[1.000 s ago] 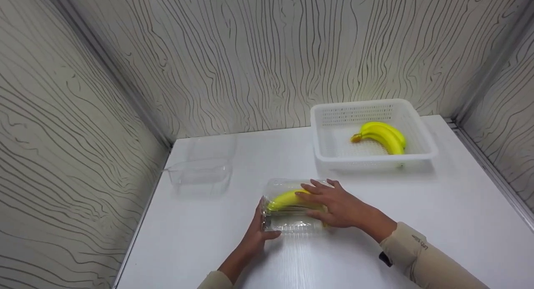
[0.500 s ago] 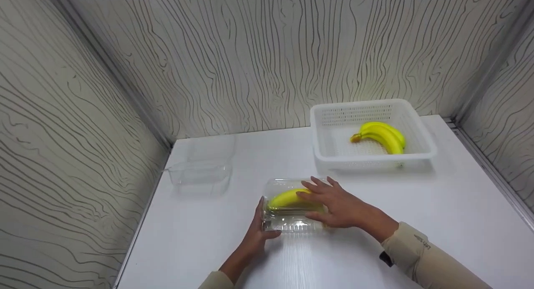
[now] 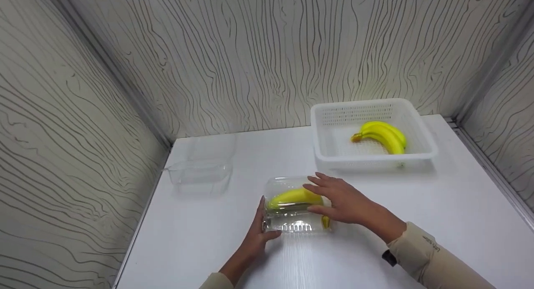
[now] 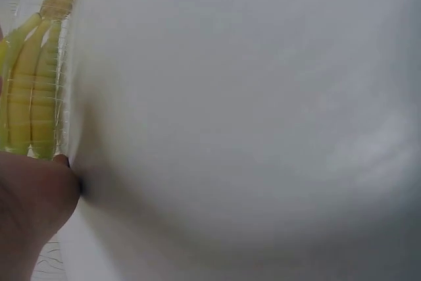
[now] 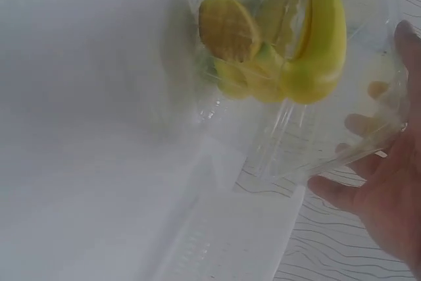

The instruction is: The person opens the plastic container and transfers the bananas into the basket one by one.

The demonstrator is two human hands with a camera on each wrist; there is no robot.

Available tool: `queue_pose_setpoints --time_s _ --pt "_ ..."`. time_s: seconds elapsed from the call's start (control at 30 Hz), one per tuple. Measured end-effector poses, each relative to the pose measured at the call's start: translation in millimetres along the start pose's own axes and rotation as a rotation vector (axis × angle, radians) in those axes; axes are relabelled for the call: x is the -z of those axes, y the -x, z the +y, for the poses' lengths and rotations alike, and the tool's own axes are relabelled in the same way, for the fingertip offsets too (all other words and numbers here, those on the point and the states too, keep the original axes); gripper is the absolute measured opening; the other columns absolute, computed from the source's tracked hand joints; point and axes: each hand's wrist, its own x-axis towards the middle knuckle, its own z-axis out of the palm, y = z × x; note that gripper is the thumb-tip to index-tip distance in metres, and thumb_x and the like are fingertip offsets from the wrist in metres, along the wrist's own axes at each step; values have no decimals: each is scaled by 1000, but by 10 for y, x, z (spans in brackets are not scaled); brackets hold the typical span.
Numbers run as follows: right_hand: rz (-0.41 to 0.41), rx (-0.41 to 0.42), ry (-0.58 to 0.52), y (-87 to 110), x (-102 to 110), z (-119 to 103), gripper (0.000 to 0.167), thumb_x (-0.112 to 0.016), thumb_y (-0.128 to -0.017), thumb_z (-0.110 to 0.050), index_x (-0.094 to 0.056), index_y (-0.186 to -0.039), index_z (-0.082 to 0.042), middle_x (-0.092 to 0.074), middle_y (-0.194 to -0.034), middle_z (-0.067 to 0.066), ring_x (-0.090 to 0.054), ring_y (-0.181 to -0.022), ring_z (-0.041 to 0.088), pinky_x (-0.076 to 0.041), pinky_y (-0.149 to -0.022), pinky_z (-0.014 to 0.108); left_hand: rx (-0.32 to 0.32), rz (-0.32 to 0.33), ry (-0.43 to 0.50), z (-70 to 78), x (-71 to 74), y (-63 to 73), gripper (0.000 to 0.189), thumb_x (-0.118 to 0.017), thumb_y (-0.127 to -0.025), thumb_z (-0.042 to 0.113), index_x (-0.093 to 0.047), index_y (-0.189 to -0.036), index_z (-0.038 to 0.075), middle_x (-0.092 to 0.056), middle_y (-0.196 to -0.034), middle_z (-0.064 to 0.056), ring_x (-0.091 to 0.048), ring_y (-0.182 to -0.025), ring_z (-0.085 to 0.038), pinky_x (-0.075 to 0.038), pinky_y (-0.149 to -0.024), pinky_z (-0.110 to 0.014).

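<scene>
A clear plastic clamshell container [image 3: 292, 225] with a bunch of bananas [image 3: 288, 199] in it sits in front of me. My left hand [image 3: 255, 232] holds its left end, thumb along the front corner. In the left wrist view the thumb [image 4: 36, 192] lies beside the clear wall. My right hand [image 3: 344, 200] is spread over the right part of the lid [image 3: 285, 182], fingertips at the plastic. Seen from the right wrist, the lid stands tilted up from the base, fingers showing through it, and a banana [image 5: 325, 44] rises above the base's rim.
A white slotted basket [image 3: 375, 158] with more bananas [image 3: 384, 136] stands at the back right. Another clear clamshell container [image 3: 200, 176] lies with its lid up at the back left. Patterned walls [image 3: 250, 72] border the white table [image 3: 187, 239] behind and at the sides.
My right hand has shifted slightly right and back over the lid, showing more of the bananas and their stem. My left hand has stayed at the container's left end.
</scene>
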Motion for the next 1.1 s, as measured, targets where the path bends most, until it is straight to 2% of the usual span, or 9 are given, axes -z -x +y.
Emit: queue_pose_setpoints --time_s 0.1,0.2,0.33,0.47,0.57,0.73,0.8,0.87,1.1 --pt "19 -19 52 -4 65 -47 66 -60 -102 -63 -56 -157 -28 -54 -165 4 -45 -157 36 -44 -121 67 -14 -6 3 9 -2 -5 114 -73 -88 25 3 -173 33 0 -184 -7 2 -170 -43 0 -130 -77" --pt "104 30 144 -20 106 -67 61 -64 -102 -59 -61 -152 -25 -63 -156 6 -57 -148 35 -53 -112 63 -34 -14 14 14 -1 -9 114 -72 -88 22 3 -173 32 0 -184 -7 3 -170 -42 1 -131 -76" --pt "333 253 314 -99 91 6 52 -72 -99 -52 -72 -138 -18 -77 -134 6 -75 -122 28 -66 -93 47 -34 -4 8 23 9 -2 112 -73 -89 21 1 -174 28 0 -184 -9 2 -170 -42 0 -132 -73" --pt "557 500 411 -219 57 146 45 -81 -92 -49 -80 -119 -13 -84 -109 3 -81 -96 20 -68 -76 34 -28 9 -7 27 21 4 110 -73 -91 22 -1 -174 26 1 -183 -10 2 -170 -43 0 -133 -71" --pt "635 617 434 -286 66 236 48 -83 -88 -55 -82 -110 -12 -84 -98 1 -80 -85 17 -66 -68 29 -45 7 4 27 22 -1 111 -73 -90 22 -1 -174 27 1 -184 -8 3 -170 -42 0 -134 -71" --pt "671 710 451 -343 140 312 51 -80 -89 -59 -81 -111 -13 -83 -95 0 -79 -81 15 -65 -64 27 -52 8 32 21 17 -10 112 -73 -89 19 0 -174 26 1 -183 -10 4 -169 -43 0 -133 -72" --pt "686 697 426 -356 172 326 47 -80 -92 -53 -81 -114 -12 -83 -97 1 -80 -82 15 -65 -64 28 -45 13 34 21 16 -10 112 -73 -88 17 -1 -174 25 1 -183 -12 3 -169 -44 -1 -134 -71" --pt "709 643 377 -371 197 336 43 -82 -92 -45 -81 -117 -11 -83 -100 3 -81 -84 17 -66 -65 30 -35 18 30 27 16 -6 112 -73 -88 16 -2 -174 24 1 -183 -15 2 -169 -45 -2 -134 -71" --pt "733 243 99 -464 218 362 37 -85 -92 -25 -78 -126 -12 -83 -112 5 -82 -95 22 -67 -70 35 -51 20 36 21 14 5 111 -72 -88 10 -3 -174 21 0 -182 -18 -1 -168 -47 -3 -135 -69"
